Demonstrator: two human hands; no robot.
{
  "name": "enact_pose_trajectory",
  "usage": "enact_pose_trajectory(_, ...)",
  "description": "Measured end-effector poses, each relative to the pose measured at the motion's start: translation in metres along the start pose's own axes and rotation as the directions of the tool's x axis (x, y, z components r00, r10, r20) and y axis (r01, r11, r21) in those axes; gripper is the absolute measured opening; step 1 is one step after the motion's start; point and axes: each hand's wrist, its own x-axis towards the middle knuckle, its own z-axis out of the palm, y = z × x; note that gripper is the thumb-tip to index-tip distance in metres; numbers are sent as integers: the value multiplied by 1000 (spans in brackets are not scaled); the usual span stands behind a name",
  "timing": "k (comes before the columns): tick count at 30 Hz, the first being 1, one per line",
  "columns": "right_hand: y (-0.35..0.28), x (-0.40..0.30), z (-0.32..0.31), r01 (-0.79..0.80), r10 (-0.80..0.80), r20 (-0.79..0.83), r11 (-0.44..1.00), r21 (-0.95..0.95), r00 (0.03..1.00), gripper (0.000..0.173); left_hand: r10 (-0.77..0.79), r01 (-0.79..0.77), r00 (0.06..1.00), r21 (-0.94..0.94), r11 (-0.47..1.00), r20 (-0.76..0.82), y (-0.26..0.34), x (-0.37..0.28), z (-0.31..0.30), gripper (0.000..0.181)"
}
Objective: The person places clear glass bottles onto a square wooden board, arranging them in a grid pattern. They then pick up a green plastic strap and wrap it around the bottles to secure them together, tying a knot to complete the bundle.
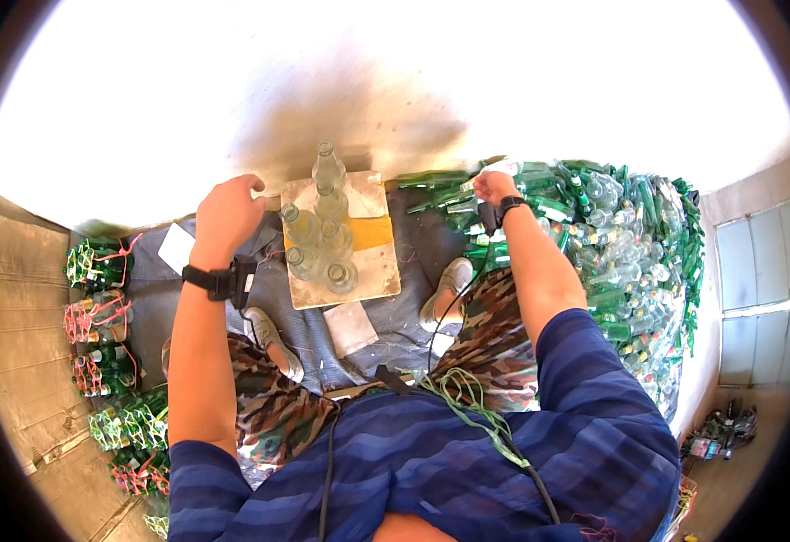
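Observation:
Several clear glass bottles [327, 240] stand upright, grouped on a worn wooden board [375, 271] that has a yellow strip across it. My left hand [232, 210] is just left of the board, fingers curled and apart, with nothing seen in it. To the board's right, my right hand [494, 184] is at the near edge of a big pile of green and clear glass bottles [612, 251]. Its fingers are bent beside a bottle with a pale label [503, 167]; whether they grip it cannot be told.
Bundles of green bottles tied with pink and yellow string [100, 318] line the left side. A pale wall rises beyond the board. Flat pale pieces [351, 328] lie on the dark floor sheet [232, 342]. Green string [469, 400] hangs at my waist.

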Motion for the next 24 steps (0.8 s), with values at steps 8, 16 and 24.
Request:
enact_pose_trajectory(8,89,68,7,-158,171,-54,967,199,984,18,-46,48,998,-44,998,48,6,5,-4,25)
enact_pose_trajectory(16,134,138,-8,-45,46,-2,994,97,999,32,-83,84,994,-3,996,73,15,20,-4,26)
enact_pose_trajectory(24,143,179,8,-163,124,105,772,614,987,43,-63,60,996,43,997,69,6,27,8,22)
